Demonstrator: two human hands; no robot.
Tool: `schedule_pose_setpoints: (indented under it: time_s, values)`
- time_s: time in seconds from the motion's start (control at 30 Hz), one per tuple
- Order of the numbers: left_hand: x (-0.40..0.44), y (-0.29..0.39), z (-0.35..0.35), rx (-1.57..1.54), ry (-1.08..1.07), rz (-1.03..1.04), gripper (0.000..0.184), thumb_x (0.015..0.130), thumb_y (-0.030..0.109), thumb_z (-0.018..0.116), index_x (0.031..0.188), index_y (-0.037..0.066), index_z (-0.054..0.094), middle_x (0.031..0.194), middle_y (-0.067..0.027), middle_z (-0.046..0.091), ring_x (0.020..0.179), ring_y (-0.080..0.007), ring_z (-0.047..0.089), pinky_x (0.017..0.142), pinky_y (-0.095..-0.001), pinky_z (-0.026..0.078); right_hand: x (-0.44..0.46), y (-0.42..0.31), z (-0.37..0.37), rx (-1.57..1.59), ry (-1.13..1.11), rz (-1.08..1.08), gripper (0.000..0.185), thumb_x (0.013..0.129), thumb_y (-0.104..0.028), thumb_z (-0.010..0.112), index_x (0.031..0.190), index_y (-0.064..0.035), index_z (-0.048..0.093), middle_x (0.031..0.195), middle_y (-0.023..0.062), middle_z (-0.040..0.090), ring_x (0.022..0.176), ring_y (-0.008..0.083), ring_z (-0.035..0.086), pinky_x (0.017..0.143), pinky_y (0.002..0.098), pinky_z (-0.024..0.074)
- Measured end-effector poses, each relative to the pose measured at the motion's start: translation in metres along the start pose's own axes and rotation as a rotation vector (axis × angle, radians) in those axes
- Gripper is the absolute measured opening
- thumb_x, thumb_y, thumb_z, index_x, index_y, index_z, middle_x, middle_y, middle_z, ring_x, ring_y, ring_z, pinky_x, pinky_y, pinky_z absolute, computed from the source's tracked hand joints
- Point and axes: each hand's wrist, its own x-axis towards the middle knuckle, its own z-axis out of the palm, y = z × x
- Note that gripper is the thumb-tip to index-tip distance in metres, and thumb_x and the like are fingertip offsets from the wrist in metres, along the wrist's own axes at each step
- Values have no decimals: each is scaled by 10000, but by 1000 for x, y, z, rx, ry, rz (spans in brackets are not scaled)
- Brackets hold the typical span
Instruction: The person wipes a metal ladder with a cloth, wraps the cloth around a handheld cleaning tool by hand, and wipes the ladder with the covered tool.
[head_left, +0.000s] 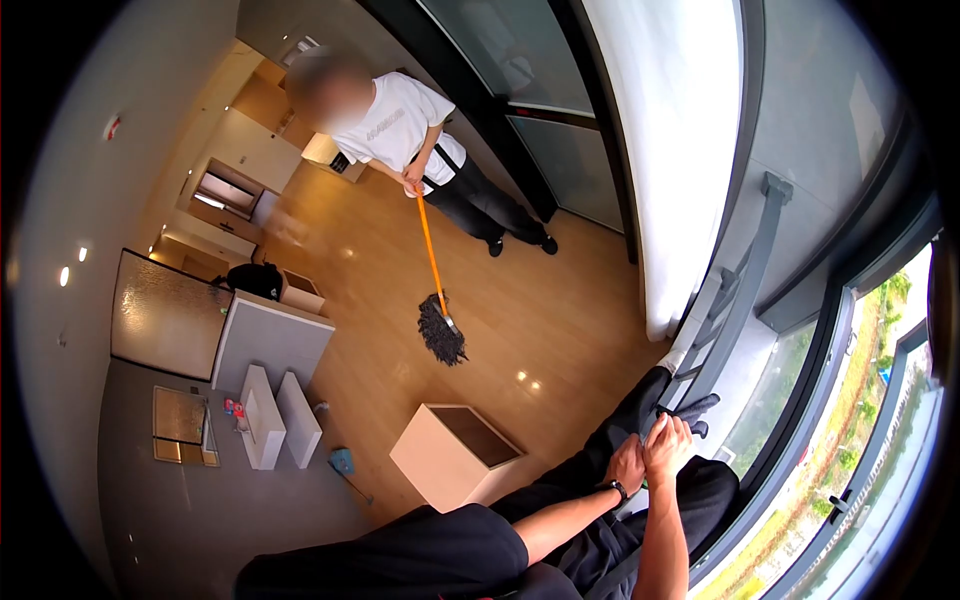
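My left hand (625, 465), with a dark band on its wrist, is closed at the lower right of the view. Right against it is my right hand (668, 445), also closed, its fingers bent together. From beyond the fingers sticks out a black glove-like piece (695, 408) with finger-shaped ends; my hands seem to grip its near part, which they mostly hide. My dark-clothed legs (700, 500) lie beneath my hands, next to the window side.
Another person (400, 120) stands across the wooden floor (370, 360), holding a mop (432, 260) with a dark head. A box-like open bin (440, 450) stands nearby. A grey metal rail (745, 270) and window frame (815, 400) run along the right. A white curtain (670, 150) hangs there.
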Motion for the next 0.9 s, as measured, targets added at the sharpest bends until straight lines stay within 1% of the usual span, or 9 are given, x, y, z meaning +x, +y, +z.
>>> schedule_pose_setpoints:
  time_s: [0.17, 0.33, 0.43, 0.47, 0.53, 0.57, 0.77, 0.87, 0.9]
  values:
    - [0, 6, -3, -24, 17, -13, 204, 954, 206, 394, 877, 27, 453, 863, -253, 543, 857, -474, 513, 674, -511, 421, 0, 0, -1, -62, 30, -35, 296, 879, -165, 540, 596, -80, 544, 604, 75, 532, 597, 270, 560, 506, 397, 440]
    - [1, 2, 2, -24, 2, -7, 195, 941, 213, 434, 878, 32, 472, 844, -254, 539, 845, -470, 518, 676, -507, 418, 6, -3, -6, -53, 54, -21, 286, 861, -164, 556, 586, -89, 543, 630, 62, 522, 606, 267, 551, 503, 393, 454]
    - [1, -10, 14, -8, -27, 14, 203, 925, 215, 483, 861, 22, 475, 823, -239, 555, 803, -456, 538, 660, -494, 418, 13, 7, -8, -73, 66, 3, 225, 810, -198, 608, 611, -91, 605, 708, 67, 532, 768, 290, 522, 694, 431, 416]
    - [2, -13, 15, 9, -45, 22, 192, 932, 202, 472, 870, 20, 474, 808, -239, 554, 789, -456, 539, 649, -487, 417, 14, 7, -9, -54, 50, 80, 227, 805, -206, 615, 611, -90, 608, 697, 62, 530, 766, 284, 519, 708, 430, 411]
    - [4, -4, 11, -123, -34, -27, 203, 957, 176, 429, 846, 10, 465, 767, -236, 541, 748, -444, 529, 635, -481, 403, 20, 13, -3, -87, 75, 26, 253, 795, -205, 630, 574, -101, 566, 663, 49, 507, 739, 263, 507, 693, 406, 391]
    - [5, -1, 8, -133, -43, -40, 213, 963, 166, 417, 831, 5, 463, 786, -236, 546, 754, -435, 528, 646, -472, 398, 23, 16, -3, -78, 67, 14, 272, 795, -209, 632, 555, -115, 545, 655, 43, 498, 726, 254, 501, 680, 394, 382]
    - [4, 11, 3, -24, -89, 0, 226, 978, 180, 413, 1019, -16, 519, 949, -205, 532, 844, -377, 532, 746, -419, 435, 65, 36, 10, -88, 106, 5, 242, 765, -190, 660, 564, -127, 540, 640, 23, 461, 690, 239, 476, 679, 373, 355]
    - [8, 15, 1, -36, -154, -22, 225, 976, 179, 421, 1025, -19, 516, 955, -201, 526, 849, -370, 533, 748, -418, 434, 90, 40, 12, -119, 137, 14, 210, 759, -196, 664, 593, -118, 561, 717, 39, 478, 765, 257, 474, 723, 373, 360]
    - [9, 15, 1, -26, -159, -22, 228, 974, 182, 427, 1023, -21, 518, 952, -197, 523, 852, -364, 534, 747, -412, 434, 95, 41, 10, -139, 105, 48, 133, 738, -172, 669, 673, -97, 580, 817, 70, 499, 826, 290, 470, 771, 395, 368]
